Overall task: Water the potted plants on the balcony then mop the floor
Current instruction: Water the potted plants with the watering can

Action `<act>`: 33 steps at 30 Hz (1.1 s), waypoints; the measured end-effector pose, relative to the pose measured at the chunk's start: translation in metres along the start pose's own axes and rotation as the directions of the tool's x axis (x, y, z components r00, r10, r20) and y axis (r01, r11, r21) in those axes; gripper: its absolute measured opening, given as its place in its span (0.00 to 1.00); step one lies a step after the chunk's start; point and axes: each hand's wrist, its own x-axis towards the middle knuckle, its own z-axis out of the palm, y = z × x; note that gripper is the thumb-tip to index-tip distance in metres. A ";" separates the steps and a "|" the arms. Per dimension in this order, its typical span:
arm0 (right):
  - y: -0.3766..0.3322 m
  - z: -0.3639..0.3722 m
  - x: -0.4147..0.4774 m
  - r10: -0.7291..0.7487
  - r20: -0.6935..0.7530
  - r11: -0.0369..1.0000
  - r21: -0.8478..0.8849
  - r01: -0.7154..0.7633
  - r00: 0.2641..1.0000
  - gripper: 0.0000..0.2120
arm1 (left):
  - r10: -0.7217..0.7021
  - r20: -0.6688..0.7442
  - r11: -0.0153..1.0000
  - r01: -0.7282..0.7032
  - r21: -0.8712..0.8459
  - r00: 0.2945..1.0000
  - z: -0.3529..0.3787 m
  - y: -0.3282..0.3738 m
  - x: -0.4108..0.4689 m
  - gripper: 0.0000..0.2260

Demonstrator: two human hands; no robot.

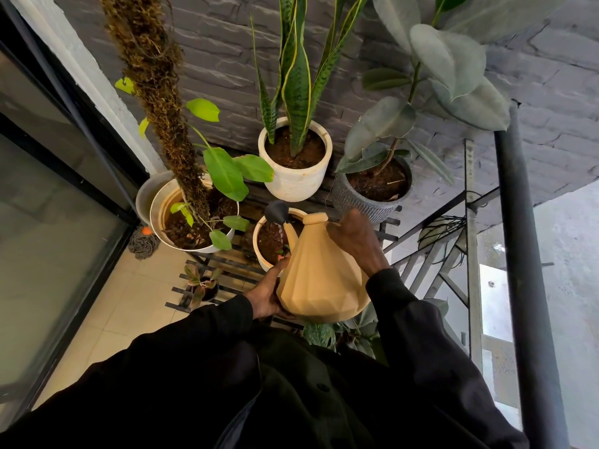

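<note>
Both hands hold a tan faceted watering can [321, 280] tipped forward over a small cream pot [258, 254] on the black slatted plant stand [227, 265]. Water streams from the black spout head [277, 212] onto the soil. The right hand [356, 243] has its fingers closed round the can's top, and the left hand [267, 294] cups the base, fingers curled beneath. A mop head [142, 243] lies on the tiled floor by the glass door

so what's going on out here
A person tilts a tan watering can with both hands: the right hand grips it near the top, the left hand cups its base. Water runs from the black spout head into the small cream pot on the slatted stand. The mop head lies on the tiled floor, untouched.
</note>
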 end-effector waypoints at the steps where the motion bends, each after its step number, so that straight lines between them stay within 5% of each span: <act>1: 0.005 0.000 -0.003 0.012 -0.012 1.000 0.022 -0.012 1.000 0.16 | -0.003 -0.005 1.000 0.003 -0.001 1.000 0.000 -0.001 0.000 0.28; 14: 0.060 0.015 -0.035 0.016 -0.189 0.978 0.207 0.024 0.982 0.24 | 0.030 -0.043 0.999 -0.028 0.037 0.999 0.009 -0.007 0.002 0.27; 20: 0.091 0.030 -0.052 0.068 -0.219 0.939 0.344 0.012 0.973 0.23 | 0.109 -0.076 0.988 -0.100 0.120 0.991 0.007 -0.007 -0.001 0.20; 33: 0.111 0.058 -0.081 0.097 -0.296 0.916 0.401 0.031 0.950 0.19 | 0.261 -0.121 0.949 -0.232 0.211 0.958 0.000 -0.013 -0.005 0.22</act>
